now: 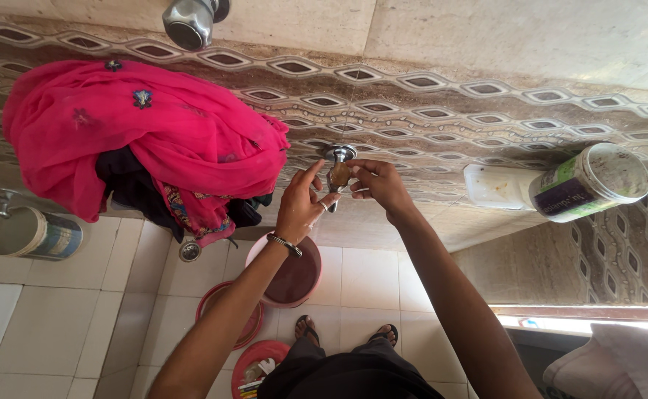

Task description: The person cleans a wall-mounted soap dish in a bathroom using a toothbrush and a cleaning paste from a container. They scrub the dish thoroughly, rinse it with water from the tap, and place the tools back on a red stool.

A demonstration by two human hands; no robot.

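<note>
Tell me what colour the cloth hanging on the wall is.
The cloth is bright pink with small dark embroidered motifs, seen in the head view.

Two taps [338,168] [191,22], two white tubs [590,181] [32,233], three round buckets [294,270] [229,314] [260,366], one pink cloth [139,133].

Both arms are bare, with no sleeves. The left hand [299,209] has a thin metal bangle [285,244] on its wrist. Dark clothes [346,377] and open sandals [306,329] show below.

Pink cloth [154,133]; brown diamond-patterned wall tiles [427,125].
</note>
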